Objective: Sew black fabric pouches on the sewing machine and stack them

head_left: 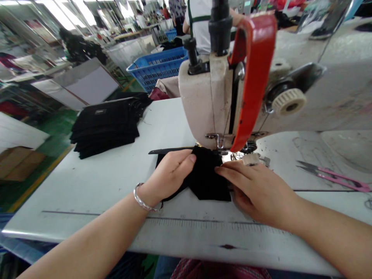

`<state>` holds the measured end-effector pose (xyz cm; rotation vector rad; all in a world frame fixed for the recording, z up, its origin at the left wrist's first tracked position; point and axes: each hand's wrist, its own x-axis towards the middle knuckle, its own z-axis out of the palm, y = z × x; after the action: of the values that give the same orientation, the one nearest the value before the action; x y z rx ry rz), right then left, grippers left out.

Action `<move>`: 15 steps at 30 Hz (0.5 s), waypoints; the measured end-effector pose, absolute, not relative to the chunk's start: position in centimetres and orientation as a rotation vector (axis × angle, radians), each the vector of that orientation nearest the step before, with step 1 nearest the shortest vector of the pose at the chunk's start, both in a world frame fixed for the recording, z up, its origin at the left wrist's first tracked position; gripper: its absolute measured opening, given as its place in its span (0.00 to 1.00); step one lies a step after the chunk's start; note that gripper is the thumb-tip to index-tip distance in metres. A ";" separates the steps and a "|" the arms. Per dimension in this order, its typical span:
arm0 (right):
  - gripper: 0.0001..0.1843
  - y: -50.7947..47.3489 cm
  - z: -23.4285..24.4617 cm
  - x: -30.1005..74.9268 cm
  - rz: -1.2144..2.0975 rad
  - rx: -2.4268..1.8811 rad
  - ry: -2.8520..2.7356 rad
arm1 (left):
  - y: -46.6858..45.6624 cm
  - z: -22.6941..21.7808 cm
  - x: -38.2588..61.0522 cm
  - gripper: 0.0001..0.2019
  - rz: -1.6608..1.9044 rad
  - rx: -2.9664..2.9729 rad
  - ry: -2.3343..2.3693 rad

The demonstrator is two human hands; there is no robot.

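A small piece of black fabric (207,176) lies on the white sewing table (101,186) under the head of a cream sewing machine (203,104) with a red guard (254,69). My left hand (171,172) presses on the fabric's left part, fingers curled over it, a silver bracelet on the wrist. My right hand (255,190) lies flat on the fabric's right edge, fingertips pointing at the needle area (223,153). Both hands hold the fabric down against the table.
A stack of black fabric pieces (107,126) sits at the table's far left. Pink thread snips (334,176) lie to the right. A blue plastic basket (158,68) stands behind the table, and other people work at the back of the room.
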<state>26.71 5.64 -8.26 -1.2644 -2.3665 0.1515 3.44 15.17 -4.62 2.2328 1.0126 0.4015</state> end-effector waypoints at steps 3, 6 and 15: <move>0.21 5.8 -8.2 26.5 0.188 -1.229 -2.445 | 14.0 -5.4 4.2 0.22 0.391 2.550 0.807; 0.17 5.8 -8.0 26.3 0.203 -1.244 -2.431 | 13.5 -6.1 4.6 0.32 0.296 2.733 0.727; 0.15 5.6 -7.6 25.8 0.182 -1.227 -2.399 | 14.9 -5.8 3.8 0.37 0.186 2.724 0.543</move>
<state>25.78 5.59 -7.64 -1.2272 -2.3990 0.1824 3.82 14.87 -5.82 2.7244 0.5429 0.1855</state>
